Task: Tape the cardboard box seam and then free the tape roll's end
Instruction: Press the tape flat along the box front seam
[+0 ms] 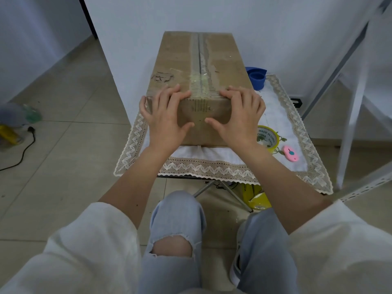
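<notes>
A brown cardboard box (180, 56) lies lengthwise on a small table, its top seam (199, 60) running away from me with torn paper and old clear tape along it. My left hand (167, 115) and my right hand (239, 117) both rest on the box's near top edge, fingers bent over the top, thumbs pressed on the front face, one on each side of the seam. A yellow tape roll (267, 137) lies on the cloth just right of my right hand, partly hidden by my wrist.
A white cloth with lace trim (212, 168) covers the folding table. A pink box cutter (291, 153) lies right of the roll. A blue cup (257, 78) stands behind the box at right. A white metal rack (350, 124) rises at right; a cable (23, 151) lies on the floor at left.
</notes>
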The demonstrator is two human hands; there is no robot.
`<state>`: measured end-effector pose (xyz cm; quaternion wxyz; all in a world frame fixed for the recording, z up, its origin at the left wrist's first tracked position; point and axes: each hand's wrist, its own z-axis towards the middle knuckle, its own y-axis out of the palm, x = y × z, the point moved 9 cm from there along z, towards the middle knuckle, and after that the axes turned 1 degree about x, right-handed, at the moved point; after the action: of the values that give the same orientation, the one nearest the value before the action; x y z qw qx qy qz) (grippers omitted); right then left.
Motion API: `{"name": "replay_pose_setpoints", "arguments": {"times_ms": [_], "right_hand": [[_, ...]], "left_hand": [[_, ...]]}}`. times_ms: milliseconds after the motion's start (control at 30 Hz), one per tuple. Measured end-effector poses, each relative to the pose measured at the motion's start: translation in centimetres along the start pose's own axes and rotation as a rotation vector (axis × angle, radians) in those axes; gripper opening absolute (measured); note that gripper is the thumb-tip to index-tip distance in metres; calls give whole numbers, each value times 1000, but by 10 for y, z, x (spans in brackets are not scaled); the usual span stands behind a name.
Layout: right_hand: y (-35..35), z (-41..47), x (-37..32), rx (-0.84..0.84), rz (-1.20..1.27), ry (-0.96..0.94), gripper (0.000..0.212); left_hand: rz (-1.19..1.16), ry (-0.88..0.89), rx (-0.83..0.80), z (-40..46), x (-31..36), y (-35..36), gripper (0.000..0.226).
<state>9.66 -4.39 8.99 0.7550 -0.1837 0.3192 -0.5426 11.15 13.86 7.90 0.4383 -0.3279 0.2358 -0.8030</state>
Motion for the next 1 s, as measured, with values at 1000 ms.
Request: {"name": "replay_pose_setpoints", "arguments": {"times_ms": [1000], "right_hand": [[-14,-52,6,-193,-123,-216,71]], "left_hand": [[376,185,-315,-70,41,59,88]]}}
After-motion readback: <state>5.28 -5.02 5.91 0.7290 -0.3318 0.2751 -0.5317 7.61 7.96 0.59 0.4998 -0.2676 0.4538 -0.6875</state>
